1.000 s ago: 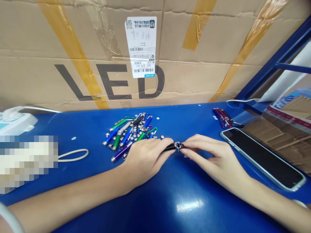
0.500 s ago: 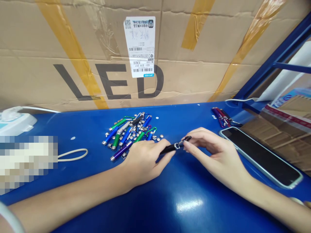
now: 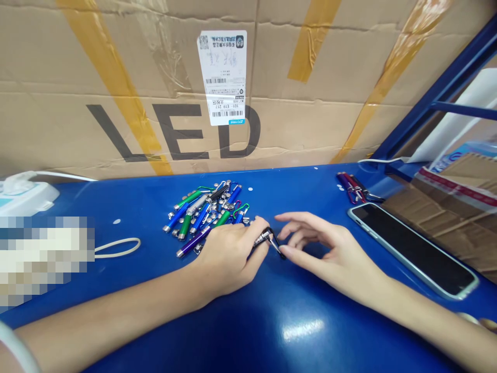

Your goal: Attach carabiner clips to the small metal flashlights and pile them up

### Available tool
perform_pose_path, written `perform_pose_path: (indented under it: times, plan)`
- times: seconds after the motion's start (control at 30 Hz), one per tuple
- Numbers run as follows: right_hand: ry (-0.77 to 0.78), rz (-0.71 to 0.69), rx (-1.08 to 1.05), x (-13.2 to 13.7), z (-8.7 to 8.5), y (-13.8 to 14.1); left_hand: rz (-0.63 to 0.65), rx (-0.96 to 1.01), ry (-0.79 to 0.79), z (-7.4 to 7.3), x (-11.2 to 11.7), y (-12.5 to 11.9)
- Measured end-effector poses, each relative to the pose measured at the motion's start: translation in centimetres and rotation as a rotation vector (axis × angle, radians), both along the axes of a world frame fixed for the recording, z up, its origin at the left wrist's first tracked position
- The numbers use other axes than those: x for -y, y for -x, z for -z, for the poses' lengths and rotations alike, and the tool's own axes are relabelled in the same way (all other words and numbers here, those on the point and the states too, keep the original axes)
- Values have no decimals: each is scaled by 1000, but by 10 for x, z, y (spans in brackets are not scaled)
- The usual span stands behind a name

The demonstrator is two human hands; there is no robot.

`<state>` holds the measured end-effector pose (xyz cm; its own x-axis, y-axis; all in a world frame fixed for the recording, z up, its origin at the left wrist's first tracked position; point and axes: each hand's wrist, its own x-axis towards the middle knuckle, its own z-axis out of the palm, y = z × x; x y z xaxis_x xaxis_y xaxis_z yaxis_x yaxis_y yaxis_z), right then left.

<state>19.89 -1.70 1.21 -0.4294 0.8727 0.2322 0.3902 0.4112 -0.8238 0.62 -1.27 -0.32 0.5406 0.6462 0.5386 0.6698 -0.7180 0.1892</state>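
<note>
My left hand (image 3: pixel 229 251) is closed around a small black keychain flashlight, most of it hidden in the fingers. Its black carabiner clip (image 3: pixel 275 242) sticks out past the fingertips and angles down to the right. Just beside the clip is my right hand (image 3: pixel 322 241), fingers curled but apart; the thumb tip is at the clip's lower end, and whether it touches I cannot tell. Behind my left hand lies a pile of green, blue, black and silver keychain flashlights (image 3: pixel 200 210) mixed with small round button cells. A purple flashlight (image 3: pixel 194 242) lies at the near edge of that pile.
A phone (image 3: pixel 413 248) lies right of my right hand. Red, purple and black clip flashlights (image 3: pixel 353 187) lie beyond it. A large cardboard box (image 3: pixel 279 129) stands along the back of the blue table (image 3: pixel 248 321). At left are a white power strip (image 3: pixel 31 199) and a cord loop (image 3: pixel 118 247).
My right hand has let go of the clip, its fingers spreading apart. The clip now hangs down to the right, and the flashlight sits deeper in my left hand.
</note>
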Motion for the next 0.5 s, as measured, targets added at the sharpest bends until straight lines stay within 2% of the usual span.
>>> perform_pose_path:
  times: [0.2, 0.4, 0.5]
  plan:
    - [-64, -16, -36, 2, 4, 0, 67, -34, -65, 3, -2, -1]
    - [-351, -120, 81, -2, 5, -5, 110, 61, 4, -1, 0, -2]
    - [-400, -155, 125, -2, 7, -6, 135, 54, -23, -3, 0, -1]
